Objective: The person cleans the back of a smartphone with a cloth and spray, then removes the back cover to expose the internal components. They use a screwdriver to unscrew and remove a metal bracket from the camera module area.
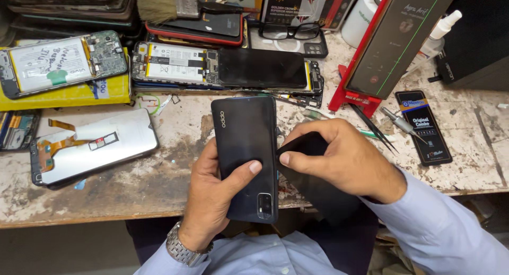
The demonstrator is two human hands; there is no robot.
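My left hand [212, 198] gripped the slim, glossy black phone [246, 156] by its edges, likely slippery and fragile, while my right hand [339, 158] pinched a thin black card [305, 148] against its side.

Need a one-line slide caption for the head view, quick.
Left hand grips a black smartphone back-up while the right hand presses a thin black plastic card against its edge over a worn white workbench.

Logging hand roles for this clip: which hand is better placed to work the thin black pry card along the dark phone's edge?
Right, probably. The right hand already pinches the black pry card against the side edge of the dark phone. The left hand grips the phone back-up, thumb across it, so it is occupied steadying.
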